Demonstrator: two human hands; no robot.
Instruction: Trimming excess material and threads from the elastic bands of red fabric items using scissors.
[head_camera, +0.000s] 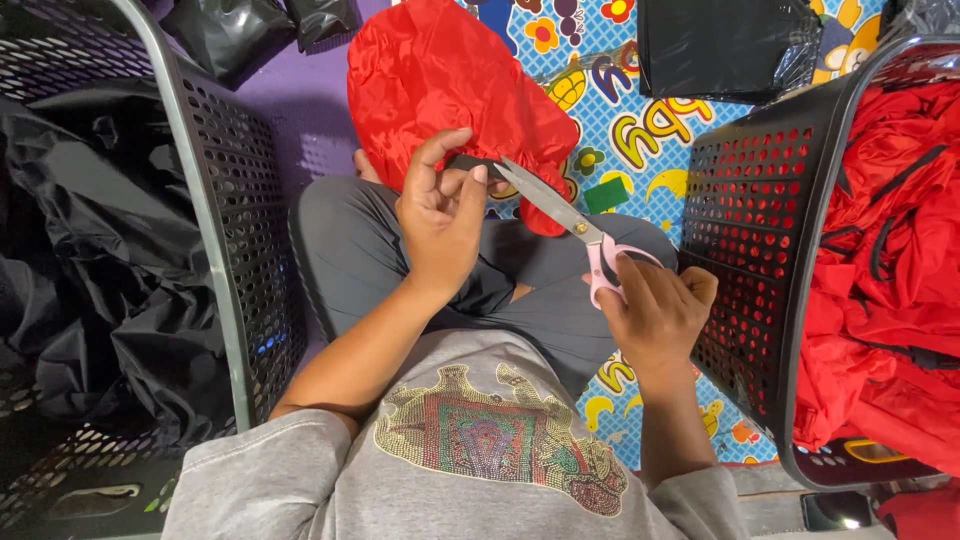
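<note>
The left hand (440, 215) is covering part of a dark strap (470, 163) and the lower edge of the red fabric (450, 80), whose top is running off the frame. The right hand (655, 310) is hiding the scissors' (560, 212) pink handles. Both black perforated baskets (745, 230) are being cropped by the side edges, their contents only partly showing

red fabric (440, 75): thin cloth, slightly shiny, crinkled
scissors (570, 222): bright smooth metal blades, glossy pink plastic handles
left basket (235, 225): black perforated plastic, matt, grey rim
right basket (745, 240): same black perforated plastic
black sheets (100, 240): glossy, wrinkled film
floor mat (640, 120): printed, smooth
trousers (350, 250): grey matt cloth
</note>
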